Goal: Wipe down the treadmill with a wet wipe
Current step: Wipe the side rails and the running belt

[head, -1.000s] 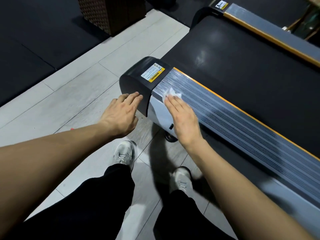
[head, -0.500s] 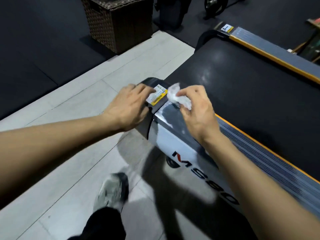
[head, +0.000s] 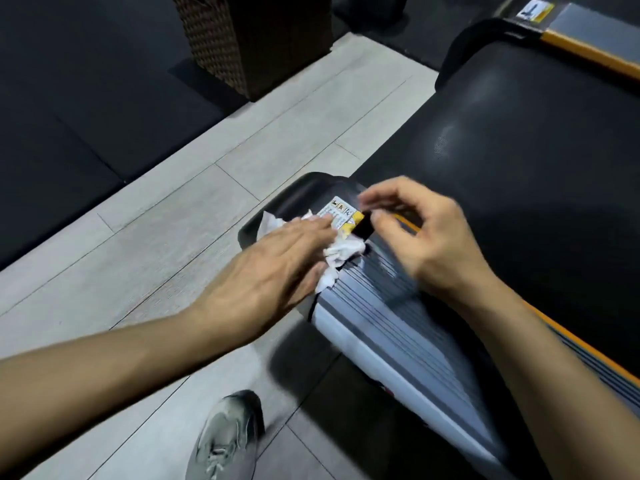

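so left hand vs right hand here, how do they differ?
The left hand lies flat with straight fingers, pressing the wet wipe onto the treadmill's end cap. The right hand hovers over the ribbed side rail, fingers curled, holding nothing. Both are bare and sit at the same corner of the treadmill.

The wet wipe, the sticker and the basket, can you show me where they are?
wet wipe (head: pixel 341 252): head view, crumpled white part beside the left hand's fingers.
warning sticker (head: pixel 341 213): head view, its white printed half.
wicker basket (head: pixel 249 39): head view, woven front corner.
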{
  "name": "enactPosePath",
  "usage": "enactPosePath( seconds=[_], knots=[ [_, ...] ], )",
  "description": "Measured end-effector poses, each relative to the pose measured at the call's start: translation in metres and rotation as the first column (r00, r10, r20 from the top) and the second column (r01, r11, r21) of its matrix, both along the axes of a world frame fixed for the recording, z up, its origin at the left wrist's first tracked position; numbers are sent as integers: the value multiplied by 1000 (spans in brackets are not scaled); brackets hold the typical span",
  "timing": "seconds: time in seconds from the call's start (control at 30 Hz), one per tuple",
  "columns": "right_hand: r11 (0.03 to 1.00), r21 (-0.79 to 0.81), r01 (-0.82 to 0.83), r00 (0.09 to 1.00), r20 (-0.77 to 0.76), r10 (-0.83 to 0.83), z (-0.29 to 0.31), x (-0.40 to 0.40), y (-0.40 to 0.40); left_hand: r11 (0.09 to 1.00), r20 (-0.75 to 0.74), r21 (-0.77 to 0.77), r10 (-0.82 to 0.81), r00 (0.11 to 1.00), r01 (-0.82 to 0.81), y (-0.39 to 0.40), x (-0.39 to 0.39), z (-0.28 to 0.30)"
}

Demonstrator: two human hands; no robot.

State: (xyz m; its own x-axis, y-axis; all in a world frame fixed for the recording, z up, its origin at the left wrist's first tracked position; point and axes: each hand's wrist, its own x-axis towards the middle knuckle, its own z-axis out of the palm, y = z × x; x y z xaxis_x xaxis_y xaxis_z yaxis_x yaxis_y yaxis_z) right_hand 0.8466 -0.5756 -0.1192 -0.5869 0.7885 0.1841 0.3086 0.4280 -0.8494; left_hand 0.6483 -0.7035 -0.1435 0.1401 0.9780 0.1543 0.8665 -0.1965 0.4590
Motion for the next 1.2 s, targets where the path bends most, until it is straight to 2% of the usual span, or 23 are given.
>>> enactPosePath(
  seconds=[0.07,0.13,0.23,0.33,0.4,0.53,0.6,0.67,0.73,0.8,0.9,1.03,1.1,1.2],
  knots=[
    [976,205,75,992,82,-94,-9,-3,13,997,12,39,70,997,-70,0,2,0],
    [928,373,2,979,189,-78,-19,0,17,994,2,69,80,997,-80,2,3,2],
    [873,487,-25,965,239,-105,-26,10,12,990,-112,138,36,993,-20,13,1,7],
    [867,498,-14,955,264,-137,-25,10,9,984,-221,170,-12,975,50,26,3,14],
    [858,512,28,944,270,-191,-24,10,8,992,-278,117,-15,961,50,39,8,23],
    [820,568,71,940,236,-245,-18,13,4,995,-345,34,97,934,-91,82,19,37],
    [800,599,28,964,197,-181,-14,12,3,992,-366,-26,107,925,-125,99,20,38],
    [772,627,-104,982,186,-19,-15,11,2,992,-275,-45,104,956,-121,99,21,36],
    [752,614,-240,966,229,121,-19,9,2,996,-209,26,92,974,-89,91,21,32],
    [775,562,-289,951,259,166,-21,9,3,997,-188,61,48,981,-37,87,21,33],
    [804,517,-295,945,282,165,-22,11,4,996,-288,-83,-53,956,30,108,17,42],
    [819,485,-305,935,314,162,-19,12,4,963,-548,-269,-136,825,-19,144,28,62],
    [823,476,-310,933,317,168,-18,13,4,945,-584,-323,-160,796,-46,155,37,71],
    [837,451,-310,935,304,182,-18,13,4,919,-582,-381,-150,799,-105,171,39,79]
  ],
)
